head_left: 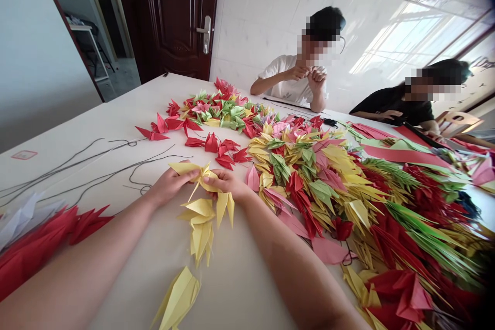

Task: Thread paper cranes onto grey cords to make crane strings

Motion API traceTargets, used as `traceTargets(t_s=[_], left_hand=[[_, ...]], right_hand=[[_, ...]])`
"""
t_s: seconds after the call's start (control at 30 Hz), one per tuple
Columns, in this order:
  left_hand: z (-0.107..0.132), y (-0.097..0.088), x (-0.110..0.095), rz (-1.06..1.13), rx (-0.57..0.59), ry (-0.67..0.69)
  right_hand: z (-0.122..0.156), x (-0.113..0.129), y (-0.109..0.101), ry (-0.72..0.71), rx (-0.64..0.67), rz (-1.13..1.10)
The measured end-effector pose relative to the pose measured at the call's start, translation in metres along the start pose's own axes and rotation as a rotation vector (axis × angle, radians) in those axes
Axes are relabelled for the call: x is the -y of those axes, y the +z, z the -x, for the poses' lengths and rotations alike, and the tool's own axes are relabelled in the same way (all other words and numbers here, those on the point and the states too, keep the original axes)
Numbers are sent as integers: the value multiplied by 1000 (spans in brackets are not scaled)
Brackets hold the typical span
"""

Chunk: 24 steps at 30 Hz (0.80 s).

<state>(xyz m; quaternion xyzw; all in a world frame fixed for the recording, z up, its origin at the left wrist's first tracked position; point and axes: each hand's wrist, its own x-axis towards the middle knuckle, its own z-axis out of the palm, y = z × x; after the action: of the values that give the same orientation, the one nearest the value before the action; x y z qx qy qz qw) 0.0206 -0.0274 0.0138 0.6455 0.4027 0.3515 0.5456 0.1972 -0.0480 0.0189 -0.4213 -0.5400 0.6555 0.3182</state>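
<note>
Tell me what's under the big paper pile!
Table shows around the pile, and pink paper sticks out at its edge. Anything deeper is covered, so I can't tell.

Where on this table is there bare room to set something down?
Bare tabletop shows beyond the black cords, left of the red folded pieces, and between the forearms, either side of the yellow folded pieces. The right side is crowded with a mixed paper pile.

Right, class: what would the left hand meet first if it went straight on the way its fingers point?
Beyond the yellow origami crane in its grasp, the left hand would probably meet the right hand first, though the exact depth is unclear.
</note>
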Motion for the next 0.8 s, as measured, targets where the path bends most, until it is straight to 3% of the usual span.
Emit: traceTargets(t_s=[0.8], left_hand=[[1, 1, 1, 90, 4, -23]], right_hand=[[-1, -2, 2, 13, -54, -53]])
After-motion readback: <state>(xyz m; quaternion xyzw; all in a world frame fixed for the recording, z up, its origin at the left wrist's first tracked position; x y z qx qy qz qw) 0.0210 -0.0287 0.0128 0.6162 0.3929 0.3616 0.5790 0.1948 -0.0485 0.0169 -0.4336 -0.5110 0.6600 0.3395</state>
